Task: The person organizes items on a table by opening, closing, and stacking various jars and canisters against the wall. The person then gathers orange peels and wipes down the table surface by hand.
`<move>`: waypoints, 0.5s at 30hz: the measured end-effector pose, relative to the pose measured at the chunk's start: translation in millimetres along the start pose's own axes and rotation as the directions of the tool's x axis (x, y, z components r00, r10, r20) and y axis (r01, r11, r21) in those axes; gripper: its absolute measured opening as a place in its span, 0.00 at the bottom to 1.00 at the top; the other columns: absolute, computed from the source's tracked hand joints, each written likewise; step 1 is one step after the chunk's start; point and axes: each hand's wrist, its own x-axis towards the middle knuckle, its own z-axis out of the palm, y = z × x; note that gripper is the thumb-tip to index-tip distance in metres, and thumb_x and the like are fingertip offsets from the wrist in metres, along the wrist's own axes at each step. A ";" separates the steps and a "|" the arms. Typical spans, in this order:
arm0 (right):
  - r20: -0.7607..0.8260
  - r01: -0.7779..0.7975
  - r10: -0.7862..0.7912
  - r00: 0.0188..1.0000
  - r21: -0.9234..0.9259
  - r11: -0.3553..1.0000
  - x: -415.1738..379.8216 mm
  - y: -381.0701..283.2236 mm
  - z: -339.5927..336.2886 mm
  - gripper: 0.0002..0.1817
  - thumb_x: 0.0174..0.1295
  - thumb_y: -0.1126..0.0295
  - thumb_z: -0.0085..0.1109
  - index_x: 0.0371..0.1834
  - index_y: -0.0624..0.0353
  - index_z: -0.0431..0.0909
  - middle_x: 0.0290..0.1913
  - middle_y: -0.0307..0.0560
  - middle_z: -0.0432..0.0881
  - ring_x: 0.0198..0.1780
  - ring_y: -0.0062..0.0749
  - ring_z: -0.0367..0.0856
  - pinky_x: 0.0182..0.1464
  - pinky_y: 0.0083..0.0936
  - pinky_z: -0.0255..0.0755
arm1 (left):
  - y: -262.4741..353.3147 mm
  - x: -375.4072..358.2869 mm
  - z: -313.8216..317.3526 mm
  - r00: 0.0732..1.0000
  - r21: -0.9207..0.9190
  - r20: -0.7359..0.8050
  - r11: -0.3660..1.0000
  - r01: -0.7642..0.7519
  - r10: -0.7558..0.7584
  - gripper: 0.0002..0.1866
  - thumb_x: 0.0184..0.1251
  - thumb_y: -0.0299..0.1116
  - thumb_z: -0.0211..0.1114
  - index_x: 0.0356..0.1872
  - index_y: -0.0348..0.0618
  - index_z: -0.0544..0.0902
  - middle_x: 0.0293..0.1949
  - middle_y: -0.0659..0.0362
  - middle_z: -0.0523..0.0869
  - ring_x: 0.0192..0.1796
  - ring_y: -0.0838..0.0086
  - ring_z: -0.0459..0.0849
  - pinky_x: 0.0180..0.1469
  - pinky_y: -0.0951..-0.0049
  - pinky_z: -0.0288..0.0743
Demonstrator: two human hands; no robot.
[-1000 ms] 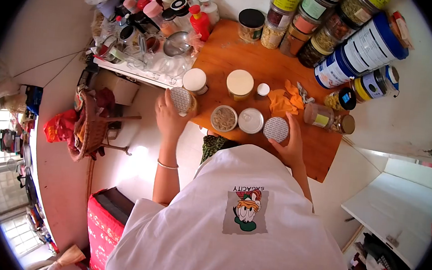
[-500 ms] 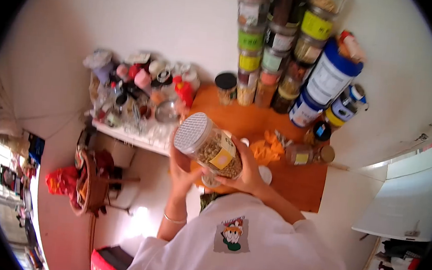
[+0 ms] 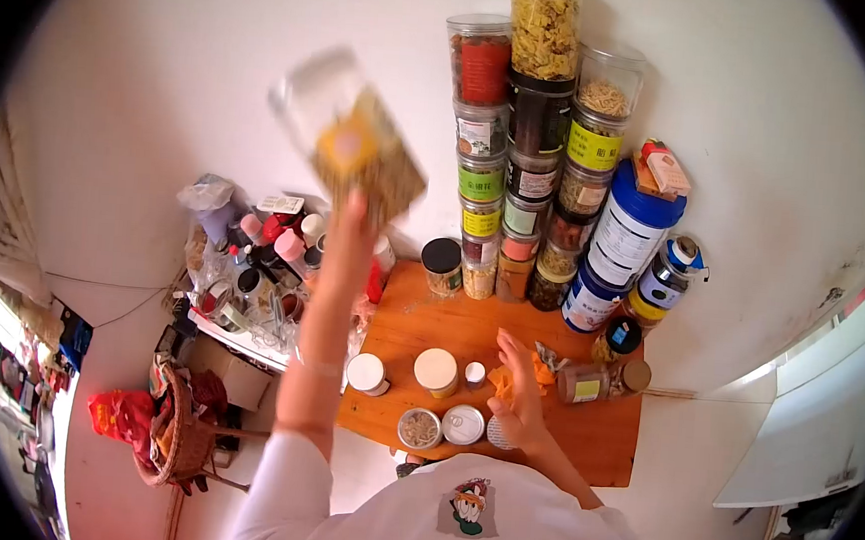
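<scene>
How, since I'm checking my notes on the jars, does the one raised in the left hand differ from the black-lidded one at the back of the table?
The raised jar is tilted, while the black-lidded jar stands upright. The raised jar is off the table, in the left hand's grip; the black-lidded jar rests on it, untouched. The raised jar is motion-blurred; the black-lidded jar looks sharper. Both have see-through sides with contents showing.

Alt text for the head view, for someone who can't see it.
Left hand holds up a blurred, part-filled jar before a white wall; right hand, open, hovers over a wooden table beside a crumpled orange item. Small containers stand nearer the front, tall jar stacks at the back.
</scene>
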 end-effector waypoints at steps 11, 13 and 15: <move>-0.130 -0.120 0.122 0.984 0.018 0.993 -14.4 21.6 -27.3 0.39 0.70 0.47 0.50 0.74 0.67 0.55 0.72 0.61 0.61 0.73 0.51 0.61 0.71 0.43 0.58 | 54.1 218.3 115.8 0.896 0.415 0.047 0.807 -0.419 0.441 0.41 0.56 0.58 0.74 0.57 0.31 0.75 0.45 0.54 0.84 0.48 0.74 0.81 0.50 0.74 0.75; -0.144 -0.144 0.147 0.979 0.031 0.989 -10.1 20.4 -34.5 0.39 0.70 0.48 0.50 0.74 0.67 0.55 0.72 0.61 0.61 0.73 0.51 0.61 0.71 0.42 0.57 | 49.5 227.0 118.2 0.933 0.476 0.150 0.803 -0.358 0.327 0.39 0.58 0.58 0.73 0.56 0.32 0.75 0.45 0.53 0.85 0.48 0.73 0.82 0.51 0.73 0.75; -0.153 -0.175 0.181 0.972 0.053 0.983 -1.5 21.1 -44.3 0.38 0.70 0.48 0.50 0.73 0.67 0.56 0.71 0.61 0.62 0.72 0.51 0.62 0.72 0.41 0.57 | 40.0 229.4 120.6 0.894 0.395 0.166 0.803 -0.447 0.416 0.38 0.59 0.58 0.72 0.56 0.32 0.75 0.45 0.53 0.85 0.48 0.72 0.82 0.52 0.72 0.76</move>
